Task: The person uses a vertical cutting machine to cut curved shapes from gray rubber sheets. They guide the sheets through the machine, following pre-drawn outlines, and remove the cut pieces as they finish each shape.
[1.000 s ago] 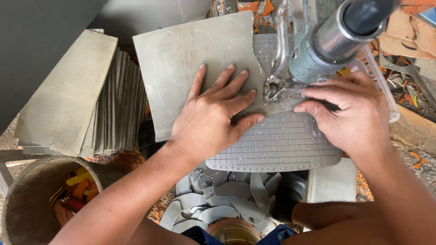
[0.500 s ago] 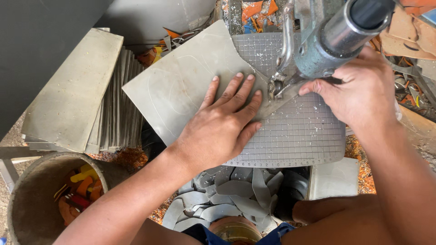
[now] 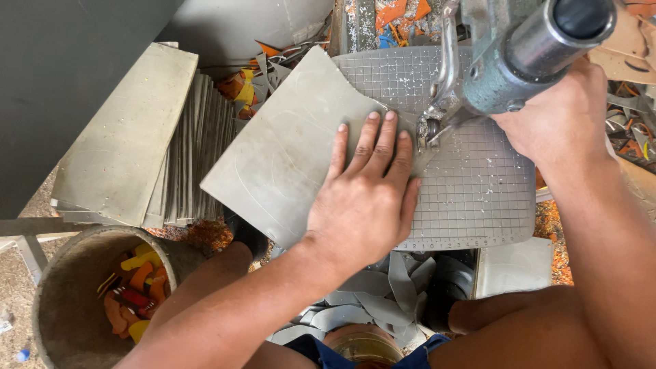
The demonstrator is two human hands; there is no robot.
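Head view, looking down at a cutting machine. Left hand point(image 3: 365, 205) lies flat on a grey tile point(image 3: 287, 150), fingers spread slightly and pressed down, fingertips close to the cutter head point(image 3: 432, 128). Tile sits tilted, partly on the gridded surface point(image 3: 478, 184), with its left part overhanging the edge. Tile's right edge meets the cutter; faint curved lines are scored on its face.

Right hand point(image 3: 560, 119) is closed around the machine's grey metal lever point(image 3: 529, 48), palm over the housing. Fingers are mostly hidden behind the lever.

White chips are scattered on the gridded surface near the cutter.

Left of the tile: a stack of grey tiles point(image 3: 184, 157) stood on edge, with one flat tile point(image 3: 123, 137) lying on top. Bottom left: a round bucket point(image 3: 51, 301) holding orange, yellow and red offcuts. Below the surface edge: a pile of curved grey offcuts point(image 3: 383, 301). More coloured scraps point(image 3: 240, 85) lie behind the tile.
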